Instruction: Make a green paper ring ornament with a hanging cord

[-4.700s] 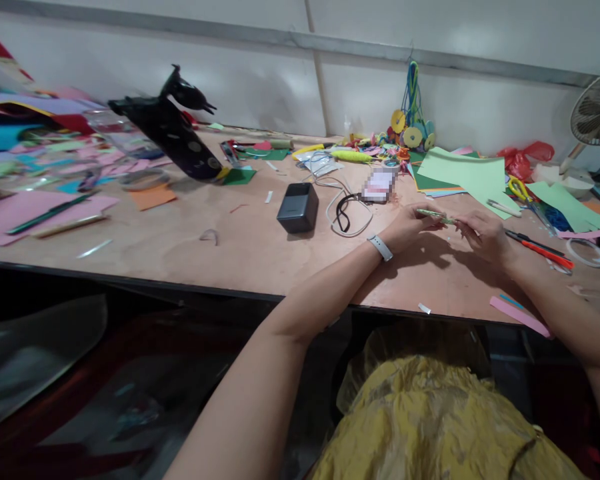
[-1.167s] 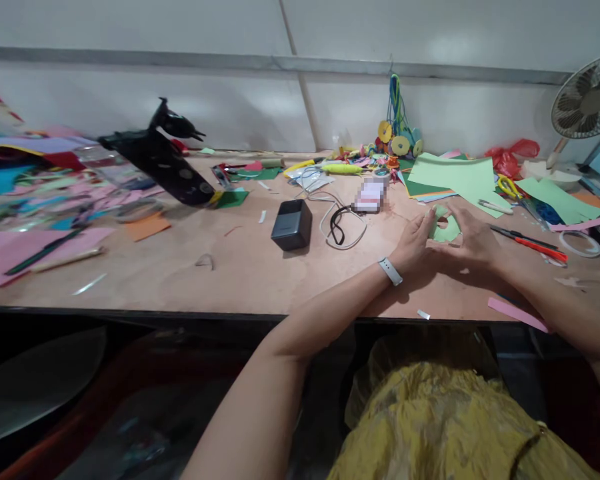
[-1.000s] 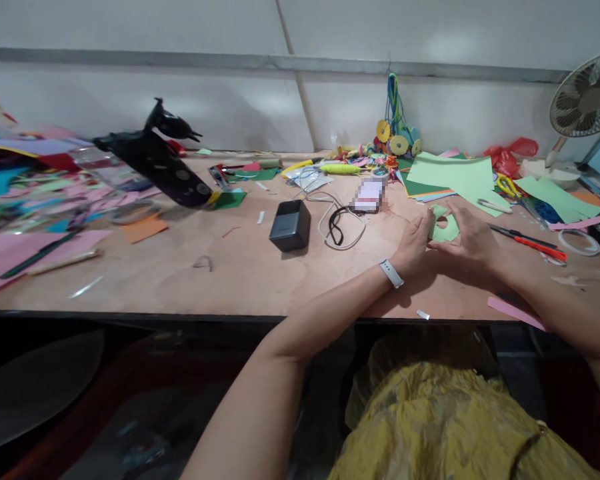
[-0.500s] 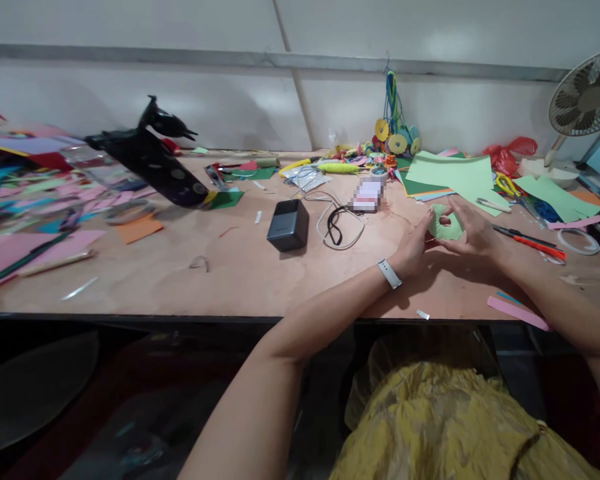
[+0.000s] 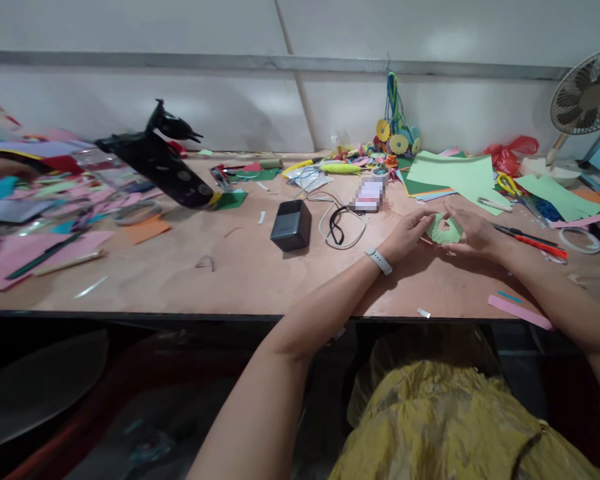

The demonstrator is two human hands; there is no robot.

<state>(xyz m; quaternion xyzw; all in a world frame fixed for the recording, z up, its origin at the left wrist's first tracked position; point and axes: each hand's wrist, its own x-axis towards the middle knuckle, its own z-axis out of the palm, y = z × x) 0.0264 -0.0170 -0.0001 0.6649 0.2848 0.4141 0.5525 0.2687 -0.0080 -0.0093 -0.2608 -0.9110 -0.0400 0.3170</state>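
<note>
Between my two hands is a small light-green paper ring (image 5: 447,233) with a hole in its middle and folds around its edge. My left hand (image 5: 409,233) is closed on its left side, a grey watch band on that wrist. From the right, my right hand (image 5: 473,233) grips the opposite edge. Both hands stay low over the table. Just right of them lie scissors or a cutter with orange handles (image 5: 540,247). Light-green paper sheets (image 5: 453,175) lie behind the hands.
A dark power bank (image 5: 291,225), a white cable (image 5: 325,233) and a phone (image 5: 370,193) lie left of my hands. A black bag-like object (image 5: 160,167) stands tilted farther left among paper scraps. A fan (image 5: 587,97) stands at right. A pink strip (image 5: 520,311) lies near the front edge.
The paper ring has been tipped and turned slightly between my hands, with both still holding it. At the far left edge, part of another person's arm has come into view.
</note>
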